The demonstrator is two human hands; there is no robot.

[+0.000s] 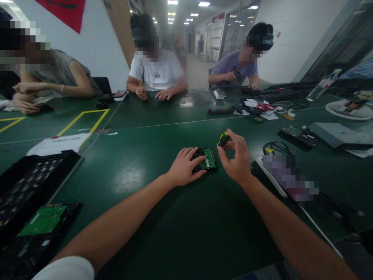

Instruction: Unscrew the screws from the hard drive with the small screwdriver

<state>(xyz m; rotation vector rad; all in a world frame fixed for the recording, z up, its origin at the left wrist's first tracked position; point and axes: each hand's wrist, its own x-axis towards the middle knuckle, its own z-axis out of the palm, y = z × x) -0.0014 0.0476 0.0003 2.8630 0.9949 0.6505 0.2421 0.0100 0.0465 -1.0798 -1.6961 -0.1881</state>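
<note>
A hard drive (209, 158) with a green circuit board facing up lies on the green table in front of me. My left hand (186, 165) rests over its left part, thumb along the near edge and fingers across the top and far side, holding it against the table. Part of the drive is hidden under that hand. To the right, my right hand (236, 157) is raised and closed around a screwdriver (223, 139) with a dark green and yellow handle. Its shaft cannot be made out. The screwdriver is apart from the drive.
On the left lie a black tray (35, 182) and another green-boarded drive (45, 219). A power strip (271, 177), cables, a drive (297, 136) and a grey metal box (340, 134) are on the right. Three people sit across the table. A bottle (323, 85) tilts at the back right.
</note>
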